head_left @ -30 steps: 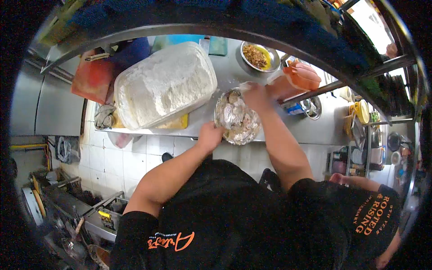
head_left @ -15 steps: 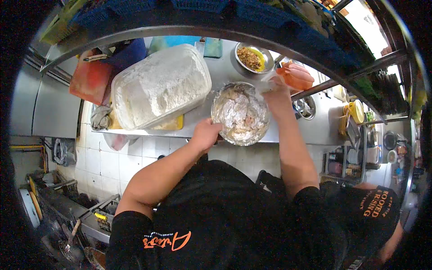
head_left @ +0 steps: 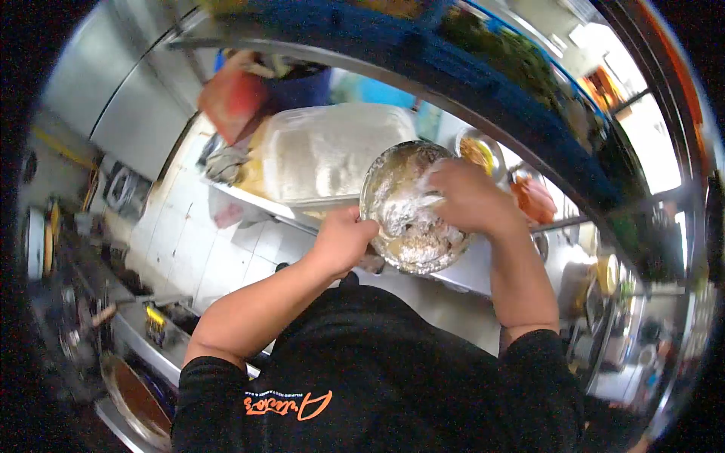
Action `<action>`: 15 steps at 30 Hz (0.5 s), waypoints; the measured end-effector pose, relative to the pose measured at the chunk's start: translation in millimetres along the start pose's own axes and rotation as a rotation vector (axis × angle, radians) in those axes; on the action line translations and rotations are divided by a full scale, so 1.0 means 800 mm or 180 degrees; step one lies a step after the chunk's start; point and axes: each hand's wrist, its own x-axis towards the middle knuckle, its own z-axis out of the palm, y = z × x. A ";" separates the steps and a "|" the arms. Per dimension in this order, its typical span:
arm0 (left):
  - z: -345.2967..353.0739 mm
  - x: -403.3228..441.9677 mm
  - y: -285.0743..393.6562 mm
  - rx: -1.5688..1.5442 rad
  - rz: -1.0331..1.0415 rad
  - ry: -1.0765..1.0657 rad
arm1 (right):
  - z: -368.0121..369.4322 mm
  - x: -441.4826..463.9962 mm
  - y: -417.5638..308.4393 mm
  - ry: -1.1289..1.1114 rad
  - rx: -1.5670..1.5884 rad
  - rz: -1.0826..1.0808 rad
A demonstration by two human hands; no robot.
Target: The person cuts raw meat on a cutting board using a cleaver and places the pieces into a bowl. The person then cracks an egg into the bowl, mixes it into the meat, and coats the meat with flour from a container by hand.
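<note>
A round metal bowl holds pieces coated in white flour. My left hand grips the bowl's near left rim, thumb over the edge. My right hand is over the bowl's right side, its fingers at the floured pieces; motion blur and the angle hide whether they hold anything. Just left of the bowl, a large clear tub of white flour stands on the steel counter. Behind my right hand is a smaller metal bowl with brown bits and yellow liquid.
An orange-pink bag-like item lies on the counter at the right. A red board and a crumpled grey cloth are left of the tub. A metal shelf edge crosses above the counter. Stove equipment stands at the lower left.
My right hand has moved from beyond the bowl's right rim to over the floured pieces. The view has turned, and the bowl now overlaps the tub's right end. My left hand still grips the rim.
</note>
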 end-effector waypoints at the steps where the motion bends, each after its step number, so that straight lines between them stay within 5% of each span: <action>1: -0.011 -0.015 0.008 -0.0218 0.0068 0.0167 | -0.005 0.013 -0.003 -0.0269 -0.0044 0.0231; 4: -0.056 -0.040 0.016 -0.0725 0.0140 0.0513 | -0.005 0.043 -0.079 0.0056 -0.0081 -0.0811; 6: -0.088 -0.057 0.018 -0.0848 0.0427 0.0843 | 0.003 0.077 -0.131 -0.0205 -0.0496 -0.0930; 8: -0.117 -0.081 0.022 -0.1006 0.0717 0.1296 | 0.018 0.121 -0.137 0.0427 -0.0127 -0.1270; 10: -0.165 -0.104 0.027 0.0055 0.0464 0.1420 | 0.003 0.172 -0.172 0.0475 -0.0247 -0.1596; 15: -0.222 -0.141 0.043 -0.0954 0.0917 0.1964 | -0.030 0.240 -0.262 0.0240 0.1696 -0.1220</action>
